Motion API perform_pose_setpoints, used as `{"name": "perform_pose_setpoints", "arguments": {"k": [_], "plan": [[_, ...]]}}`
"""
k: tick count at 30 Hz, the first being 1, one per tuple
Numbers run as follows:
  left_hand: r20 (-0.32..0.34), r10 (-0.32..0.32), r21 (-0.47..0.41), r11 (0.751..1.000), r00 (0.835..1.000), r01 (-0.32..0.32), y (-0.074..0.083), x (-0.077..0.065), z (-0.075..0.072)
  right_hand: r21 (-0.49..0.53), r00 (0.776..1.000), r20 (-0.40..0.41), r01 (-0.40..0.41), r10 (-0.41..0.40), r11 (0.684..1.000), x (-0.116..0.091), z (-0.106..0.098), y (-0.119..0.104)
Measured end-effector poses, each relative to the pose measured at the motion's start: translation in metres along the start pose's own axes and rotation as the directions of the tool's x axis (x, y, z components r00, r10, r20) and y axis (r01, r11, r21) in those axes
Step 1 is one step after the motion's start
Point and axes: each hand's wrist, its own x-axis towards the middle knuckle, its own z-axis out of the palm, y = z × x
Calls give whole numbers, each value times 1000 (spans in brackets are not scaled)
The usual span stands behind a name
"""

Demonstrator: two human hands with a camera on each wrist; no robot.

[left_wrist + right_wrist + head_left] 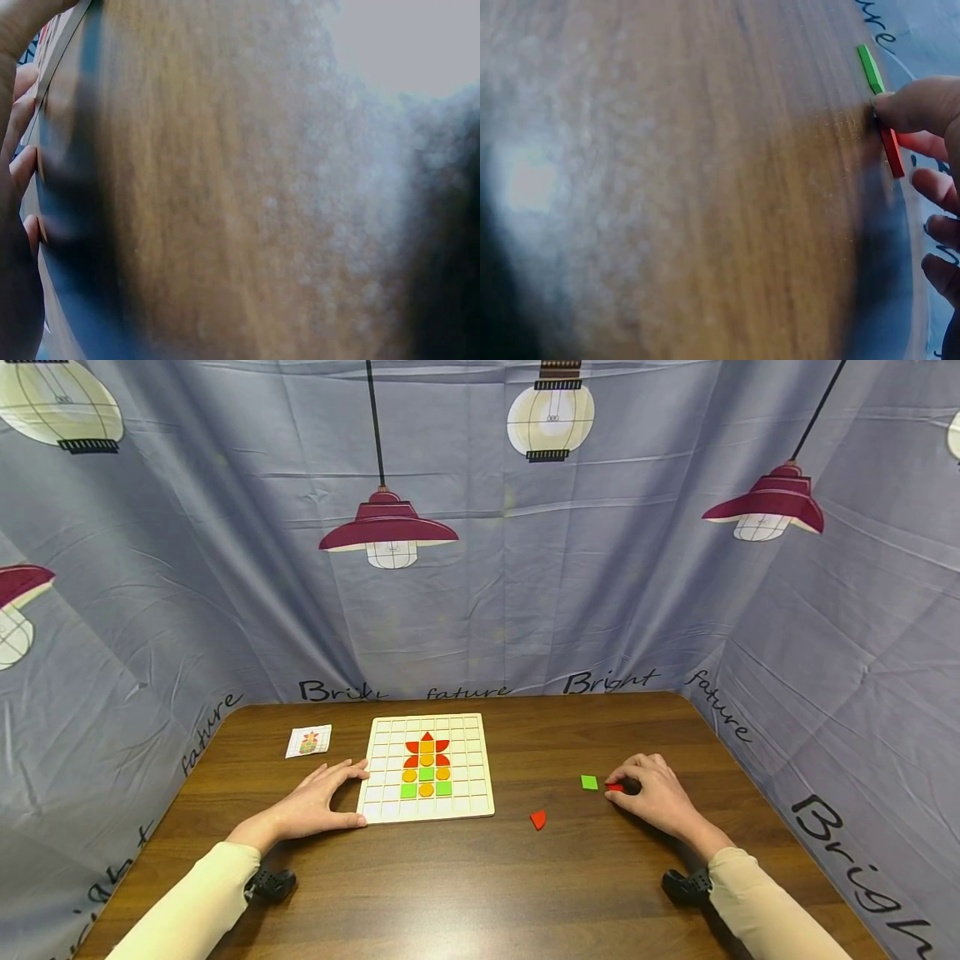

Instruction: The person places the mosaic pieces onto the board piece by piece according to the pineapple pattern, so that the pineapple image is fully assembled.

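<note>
My left hand point(311, 806) rests at the left edge of a pale gridded board point(474, 789), fingers spread along the side and thumb at the near corner. Red, orange and green tiles form a pattern on the board. At the right, my right hand point(663, 797) pinches a red tile point(892, 154) between thumb and forefinger, low over the table; in the head view the fingers partly cover it. Just left of these fingertips lies a green square tile point(589, 782). A red tile with a curved edge point(537, 819) lies between the board and the right hand.
A small white card point(321, 735) with a printed tile pattern lies behind my left hand. The brown wooden table point(480, 885) ends at a blue-grey curtain point(480, 635) behind and at both sides.
</note>
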Motion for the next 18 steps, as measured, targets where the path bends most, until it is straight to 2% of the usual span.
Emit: {"name": "perform_pose_setpoints", "arguments": {"k": [11,18], "plan": [[2,-6,0,1000,1000,6,1,0,0,-82,994,-19,-109,108,991,-5,-5,-2],[7,-13,6,1000,1000,13,2,0,0,-86,991,-60,-122,118,989,-7,-1,-1]]}}
